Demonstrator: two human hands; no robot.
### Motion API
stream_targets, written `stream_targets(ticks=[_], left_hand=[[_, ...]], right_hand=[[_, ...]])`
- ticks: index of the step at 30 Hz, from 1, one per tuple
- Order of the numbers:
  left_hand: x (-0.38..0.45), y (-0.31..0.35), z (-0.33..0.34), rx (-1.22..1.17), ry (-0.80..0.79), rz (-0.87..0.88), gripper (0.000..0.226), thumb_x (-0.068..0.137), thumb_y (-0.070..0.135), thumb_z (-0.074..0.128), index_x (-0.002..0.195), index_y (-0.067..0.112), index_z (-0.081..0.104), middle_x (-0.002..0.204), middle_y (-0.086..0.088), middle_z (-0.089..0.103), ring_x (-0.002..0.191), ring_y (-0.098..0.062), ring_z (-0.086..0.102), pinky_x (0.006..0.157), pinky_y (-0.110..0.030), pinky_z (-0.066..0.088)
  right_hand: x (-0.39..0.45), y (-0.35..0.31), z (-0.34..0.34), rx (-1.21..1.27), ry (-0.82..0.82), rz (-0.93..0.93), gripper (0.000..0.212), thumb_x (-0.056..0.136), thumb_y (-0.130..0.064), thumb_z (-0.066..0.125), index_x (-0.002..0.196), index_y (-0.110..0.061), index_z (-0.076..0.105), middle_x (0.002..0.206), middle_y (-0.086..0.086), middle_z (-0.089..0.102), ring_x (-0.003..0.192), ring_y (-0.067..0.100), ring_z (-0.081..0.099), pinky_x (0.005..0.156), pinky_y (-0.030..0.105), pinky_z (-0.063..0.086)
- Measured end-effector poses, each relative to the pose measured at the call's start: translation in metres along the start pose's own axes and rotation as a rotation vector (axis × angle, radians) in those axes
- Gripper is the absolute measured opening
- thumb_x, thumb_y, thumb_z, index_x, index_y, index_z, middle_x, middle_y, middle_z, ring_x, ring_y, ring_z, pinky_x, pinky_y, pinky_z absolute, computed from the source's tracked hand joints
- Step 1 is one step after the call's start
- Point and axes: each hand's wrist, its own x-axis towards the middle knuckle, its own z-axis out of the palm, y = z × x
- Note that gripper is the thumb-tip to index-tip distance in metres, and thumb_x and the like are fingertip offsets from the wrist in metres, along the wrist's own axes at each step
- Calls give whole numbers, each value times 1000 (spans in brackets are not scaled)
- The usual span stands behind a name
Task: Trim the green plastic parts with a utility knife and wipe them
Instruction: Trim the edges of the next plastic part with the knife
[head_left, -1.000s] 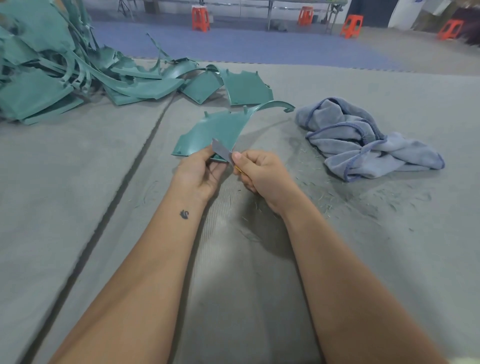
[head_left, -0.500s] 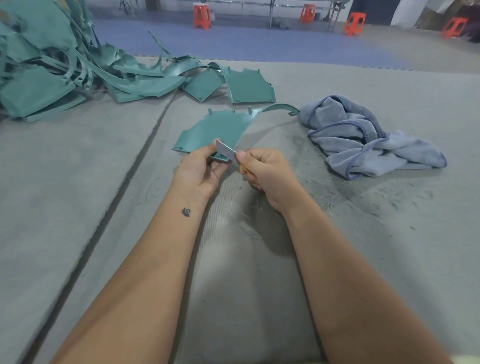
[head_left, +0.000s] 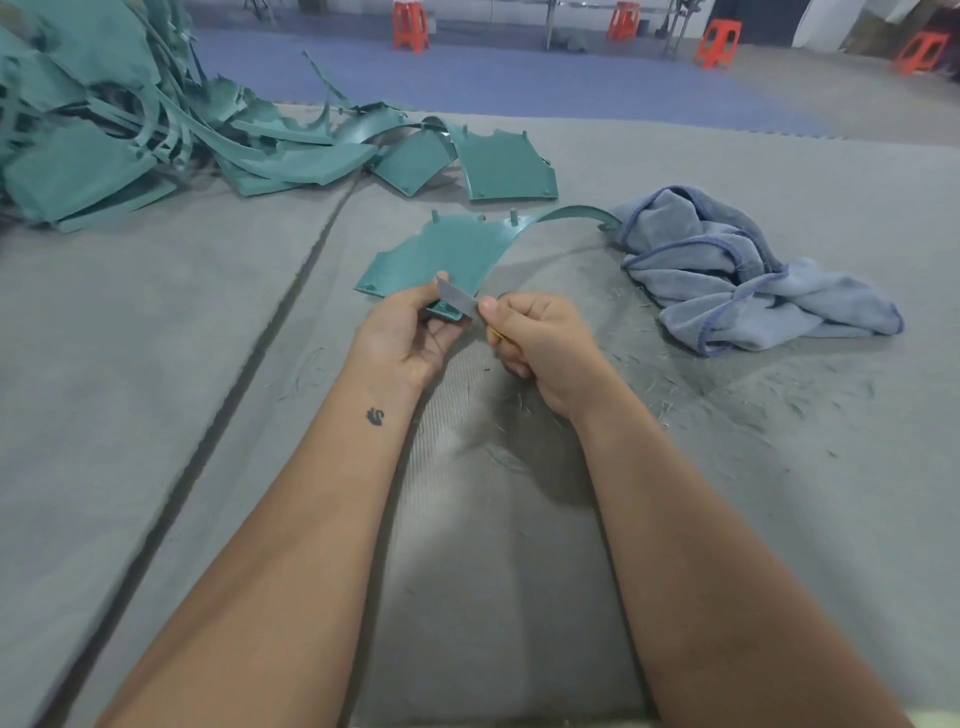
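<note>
A flat green plastic part (head_left: 441, 252) with small pegs and a long curved strip running to the right is held just above the grey mat. My left hand (head_left: 408, 332) pinches its near corner between thumb and fingers. My right hand (head_left: 535, 338) grips a utility knife whose grey blade (head_left: 457, 300) lies against that near corner, next to my left thumb. The knife's handle is mostly hidden in my fist; a bit of yellow shows under the thumb. A crumpled blue-grey cloth (head_left: 737, 275) lies to the right of the part.
A big heap of green plastic parts and strips (head_left: 130, 130) fills the back left. Two single green panels (head_left: 506, 166) lie behind the held part. Plastic shavings litter the mat (head_left: 779, 467) near my right hand. A dark seam (head_left: 249, 358) runs diagonally at left. Orange stools stand far back.
The blade has slid slightly left along the part's near corner toward my left thumb. Both hands keep their hold; the part has barely shifted.
</note>
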Motion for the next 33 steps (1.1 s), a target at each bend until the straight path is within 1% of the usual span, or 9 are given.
stream_targets(ticks=[2,4,9,20,28,30,31,33], left_hand=[[0,1,0,-12,-5,-11,8,94,-5,51,88,-2,56,73,-17,67,67,-25,67,59,-36,59],[1,2,0,-23,-14,-21,7,95,-5,51,91,-3,56,72,-16,68,69,-25,68,59,-36,60],[3,3,-1,-28,-17,-27,9,94,-5,51,89,-2,57,63,-15,69,56,-23,70,57,-35,60],[0,4,-1,-43,-31,-45,9,94,-6,50,91,-1,57,69,-16,71,59,-25,71,63,-38,59],[-3,4,0,-55,-35,-46,10,94,-6,51,91,2,56,69,-15,71,59,-24,71,55,-36,60],[-3,4,-1,-40,-40,-54,10,94,-6,51,93,2,57,69,-14,71,59,-24,71,52,-34,59],[-3,5,-2,-18,-44,-58,11,93,-6,51,94,3,57,68,-13,72,58,-24,71,51,-33,59],[-3,5,-4,34,-50,-58,12,93,-6,51,94,5,57,68,-11,72,58,-24,71,52,-33,59]], right_hand=[[1,-1,2,-39,53,-8,39,99,-18,52,61,-10,52,43,-2,32,40,9,23,41,20,21],[1,-3,4,-35,98,-17,39,99,-17,52,60,-9,52,43,-2,31,40,9,23,41,21,21],[2,-3,5,-24,124,-13,40,99,-16,51,59,-10,51,42,-3,31,40,9,23,41,22,21],[3,2,2,31,113,-22,39,99,-17,51,60,-10,53,47,-1,30,43,10,23,41,21,22],[6,5,3,74,114,-48,40,99,-17,51,59,-13,54,45,-4,31,41,8,24,39,18,24],[6,4,2,145,148,-44,42,99,-16,52,57,-16,54,44,-5,32,40,7,24,38,18,23],[7,3,1,220,187,-38,42,99,-15,51,57,-17,54,45,-6,32,39,6,24,39,18,21],[9,3,-5,337,244,-36,38,100,-17,50,62,-13,52,46,-5,33,38,6,24,41,21,19]])
